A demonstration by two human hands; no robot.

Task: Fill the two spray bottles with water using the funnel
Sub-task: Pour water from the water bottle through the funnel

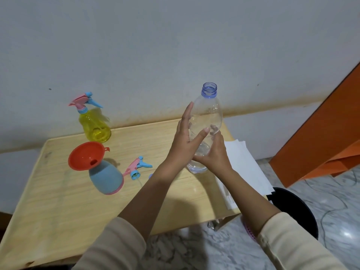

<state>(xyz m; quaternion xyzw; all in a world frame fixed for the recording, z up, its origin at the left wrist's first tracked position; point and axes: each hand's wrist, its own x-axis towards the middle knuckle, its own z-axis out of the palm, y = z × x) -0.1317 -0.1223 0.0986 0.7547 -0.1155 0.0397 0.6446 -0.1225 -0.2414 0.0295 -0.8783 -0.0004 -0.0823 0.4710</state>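
A clear plastic water bottle [211, 108] with a blue open neck stands upright near the table's right side, looking nearly empty. My left hand [184, 137] presses against its left side with fingers stretched up. My right hand [214, 152] wraps its lower part from the right. A yellow spray bottle [95, 125] with its pink-and-blue trigger head on stands at the back left. A blue spray bottle [105, 177] with a pink base stands in front of it, an orange funnel [83, 155] in its neck. Its trigger head [137, 167] lies on the table beside it.
The wooden table [58, 201] stands against a white wall. White paper sheets [241, 164] lie over its right edge. A black round bin [296, 209] sits on the marble floor to the right, and an orange cabinet [321, 137] stands further right.
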